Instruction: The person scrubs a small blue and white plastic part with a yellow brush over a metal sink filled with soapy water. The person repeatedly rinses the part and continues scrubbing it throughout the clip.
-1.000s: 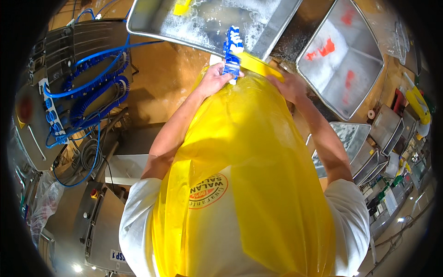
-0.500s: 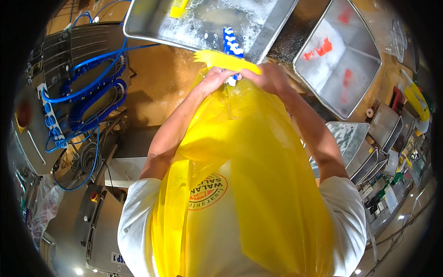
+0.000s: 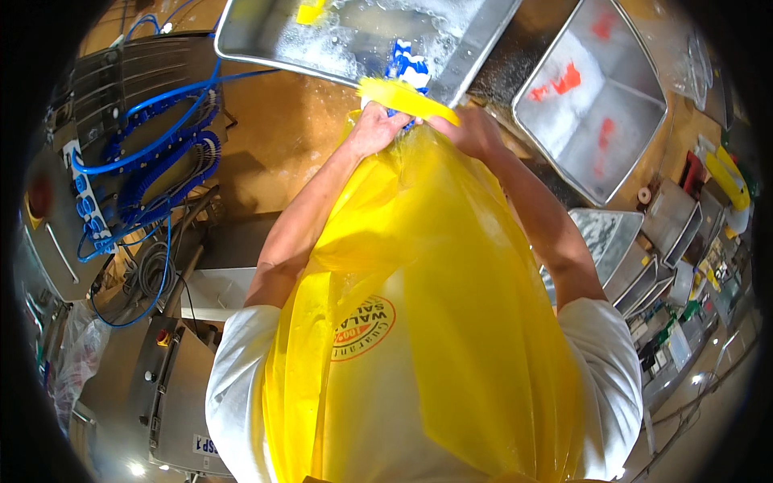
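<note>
My right hand (image 3: 475, 134) is closed around the end of a yellow brush (image 3: 412, 101), whose bristles point to the left. Underneath the brush is a blue-and-white segmented strip (image 3: 411, 68), reaching over the near edge of a metal tub (image 3: 278, 66). My left hand (image 3: 373, 132) grips the strip's near end, with fingers partly hidden by the brush. Foamy water fills part of the tub, and a yellow piece (image 3: 310, 11) sits in it at the far left. Where the bristles meet the strip is hard to make out.
At the right stands a second metal tub (image 3: 636, 105) with foam and red patches. Blue hoses (image 3: 181, 101) and coils hang beside metal equipment on the left. More metal bins (image 3: 672, 211) stand far right, near a yellow object (image 3: 727, 179). A yellow apron (image 3: 475, 322) covers my front.
The brush has shifted a little to the right across the strip, and its tilt has changed slightly. My left hand has moved slightly, still on the strip.
</note>
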The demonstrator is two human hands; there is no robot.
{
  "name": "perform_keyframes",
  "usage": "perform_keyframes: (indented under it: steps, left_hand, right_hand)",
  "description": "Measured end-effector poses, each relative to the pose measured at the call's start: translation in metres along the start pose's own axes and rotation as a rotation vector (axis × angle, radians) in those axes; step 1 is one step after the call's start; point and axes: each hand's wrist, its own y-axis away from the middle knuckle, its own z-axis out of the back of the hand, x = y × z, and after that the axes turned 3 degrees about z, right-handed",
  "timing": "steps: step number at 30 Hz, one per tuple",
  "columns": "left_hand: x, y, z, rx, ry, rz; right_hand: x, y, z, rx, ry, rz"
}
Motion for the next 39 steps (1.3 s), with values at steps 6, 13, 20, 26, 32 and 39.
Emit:
perform_keyframes:
  steps: [6, 13, 20, 26, 32, 39]
  left_hand:
    - [0.022, 0.001, 0.009, 0.017, 0.382, 0.149]
    - [0.010, -0.003, 0.006, -0.011, 0.108, 0.108]
    - [0.014, 0.010, 0.006, 0.016, 0.301, 0.239]
    - [0.004, 0.000, 0.004, -0.044, 0.230, 0.061]
    - [0.015, 0.008, 0.009, 0.077, 0.344, 0.171]
    - [0.030, 0.010, 0.012, 0.042, 0.239, 0.132]
  right_hand:
    - [-0.039, 0.043, 0.048, 0.018, 0.192, -0.108]
    - [-0.030, -0.002, -0.004, -0.015, 0.097, -0.021]
    - [0.010, 0.021, 0.056, 0.101, 0.090, 0.016]
    - [-0.003, 0.008, 0.036, 0.087, 0.020, -0.020]
    - [-0.011, 0.031, 0.047, 0.040, -0.073, 0.004]
    - [-0.052, 0.021, 0.004, 0.048, -0.165, 0.026]
